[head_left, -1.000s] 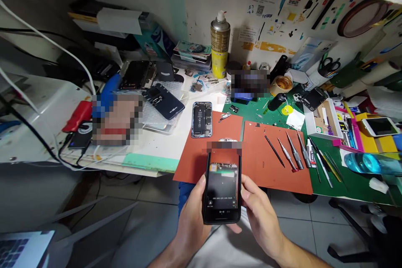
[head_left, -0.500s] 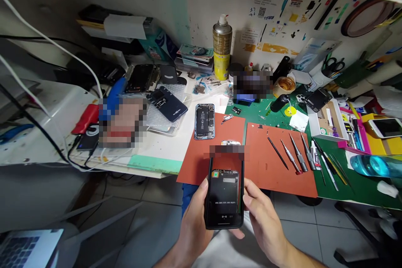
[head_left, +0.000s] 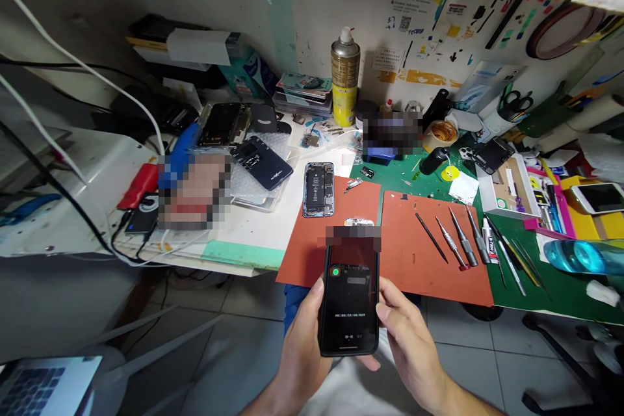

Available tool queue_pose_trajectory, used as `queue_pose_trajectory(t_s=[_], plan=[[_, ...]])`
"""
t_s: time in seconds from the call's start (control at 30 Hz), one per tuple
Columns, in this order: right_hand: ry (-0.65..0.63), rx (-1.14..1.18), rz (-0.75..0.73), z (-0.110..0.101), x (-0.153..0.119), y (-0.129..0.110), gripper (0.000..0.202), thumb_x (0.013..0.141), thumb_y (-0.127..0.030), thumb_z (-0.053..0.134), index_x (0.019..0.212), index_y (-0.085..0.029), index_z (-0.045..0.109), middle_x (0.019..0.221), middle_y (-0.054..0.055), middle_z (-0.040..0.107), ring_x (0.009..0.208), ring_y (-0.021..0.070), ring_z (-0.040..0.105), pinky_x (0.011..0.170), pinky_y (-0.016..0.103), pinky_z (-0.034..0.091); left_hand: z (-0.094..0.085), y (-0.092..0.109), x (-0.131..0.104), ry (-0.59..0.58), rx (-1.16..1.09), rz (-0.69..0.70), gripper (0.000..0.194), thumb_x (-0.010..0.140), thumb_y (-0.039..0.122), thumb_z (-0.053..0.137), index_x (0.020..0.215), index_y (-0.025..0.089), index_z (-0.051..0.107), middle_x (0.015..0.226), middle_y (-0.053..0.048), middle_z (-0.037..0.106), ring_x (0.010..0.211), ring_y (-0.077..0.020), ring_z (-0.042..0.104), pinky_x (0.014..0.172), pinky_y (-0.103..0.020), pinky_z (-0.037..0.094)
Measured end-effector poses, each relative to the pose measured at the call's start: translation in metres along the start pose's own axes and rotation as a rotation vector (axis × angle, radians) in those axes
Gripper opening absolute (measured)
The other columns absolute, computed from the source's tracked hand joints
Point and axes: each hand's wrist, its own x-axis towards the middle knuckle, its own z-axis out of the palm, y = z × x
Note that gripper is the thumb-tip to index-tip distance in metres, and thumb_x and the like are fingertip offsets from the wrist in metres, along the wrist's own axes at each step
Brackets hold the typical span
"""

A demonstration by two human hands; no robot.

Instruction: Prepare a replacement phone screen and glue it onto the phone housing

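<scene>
Between both hands is a black smartphone (head_left: 349, 331), held upright at the front edge of the bench. My left hand (head_left: 303, 344) grips its left side, thumb along the edge and fingers behind it. My right hand (head_left: 409, 338) holds the right side, thumb and fingers at the edge. The phone's screen shows a darkened camera picture with a green dot and lines of text. Just beyond its top, part of a phone screen piece (head_left: 359, 222) shows on the orange mat (head_left: 302, 253); the rest is hidden. Farther back lies an opened phone body (head_left: 318, 190) with its battery exposed.
Several screwdrivers (head_left: 462, 237) and tweezers lie on the right orange mat (head_left: 400, 253). A spray can (head_left: 345, 78) stands at the back. A blue bottle (head_left: 585, 257) lies at the right edge. To the left are a dark blue box (head_left: 262, 162) and cables. A laptop (head_left: 43, 383) sits lower left.
The picture on the held phone's screen has turned darker, and its green mark now looks like a round dot. Both hands keep their hold; the head view has shifted slightly.
</scene>
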Motion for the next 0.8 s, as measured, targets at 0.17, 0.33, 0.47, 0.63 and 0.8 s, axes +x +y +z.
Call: queue_pose_trajectory(t_s=[0.17, 0.33, 0.47, 0.63, 0.8], plan=[[-0.004, 0.039, -0.008, 0.002, -0.001, 0.002, 0.033, 0.108, -0.048, 0.06, 0.127, -0.023, 0.069, 0.085, -0.001, 0.053, 0.059, 0.0114, 0.049, 0.053, 0.027, 0.038, -0.001, 0.003, -0.001, 0.031, -0.004, -0.013, 0.071, 0.093, 0.064, 0.071, 0.142, 0.013, 0.071, 0.105, -0.017, 0.084, 0.084, -0.0359, 0.081, 0.049, -0.037, 0.065], [-0.011, 0.06, -0.025, 0.004, -0.002, 0.006, 0.031, 0.108, -0.046, 0.061, 0.127, -0.024, 0.07, 0.087, -0.001, 0.053, 0.061, 0.0106, 0.048, 0.052, 0.026, 0.04, -0.003, 0.004, -0.003, 0.055, 0.004, -0.015, 0.071, 0.091, 0.066, 0.073, 0.142, 0.017, 0.072, 0.107, -0.016, 0.085, 0.087, -0.0367, 0.082, 0.054, -0.04, 0.068], [-0.059, 0.022, 0.005, 0.009, -0.002, 0.012, 0.034, 0.108, -0.049, 0.061, 0.127, -0.023, 0.072, 0.089, 0.0, 0.058, 0.058, 0.0104, 0.05, 0.053, 0.027, 0.042, -0.014, 0.004, -0.012, 0.019, -0.004, 0.034, 0.065, 0.087, 0.066, 0.078, 0.127, 0.015, 0.078, 0.101, -0.015, 0.085, 0.079, -0.037, 0.081, 0.054, -0.043, 0.068], [-0.06, -0.147, 0.009, 0.005, -0.001, 0.016, 0.037, 0.108, -0.053, 0.061, 0.124, -0.023, 0.074, 0.09, 0.002, 0.066, 0.073, 0.0163, 0.063, 0.078, 0.034, 0.05, -0.046, 0.006, -0.024, 0.131, 0.004, 0.165, 0.04, 0.084, 0.054, 0.085, 0.098, 0.016, 0.082, 0.078, -0.01, 0.082, 0.06, -0.0303, 0.076, 0.046, -0.038, 0.065], [-0.034, -0.317, 0.098, -0.008, -0.005, 0.021, 0.042, 0.108, -0.057, 0.058, 0.109, -0.021, 0.078, 0.098, 0.007, 0.075, 0.092, 0.0203, 0.069, 0.088, 0.033, 0.052, -0.069, 0.007, -0.027, 0.144, -0.021, 0.099, 0.041, 0.086, 0.054, 0.081, 0.094, 0.013, 0.082, 0.083, -0.015, 0.084, 0.062, -0.0378, 0.079, 0.05, -0.049, 0.068]])
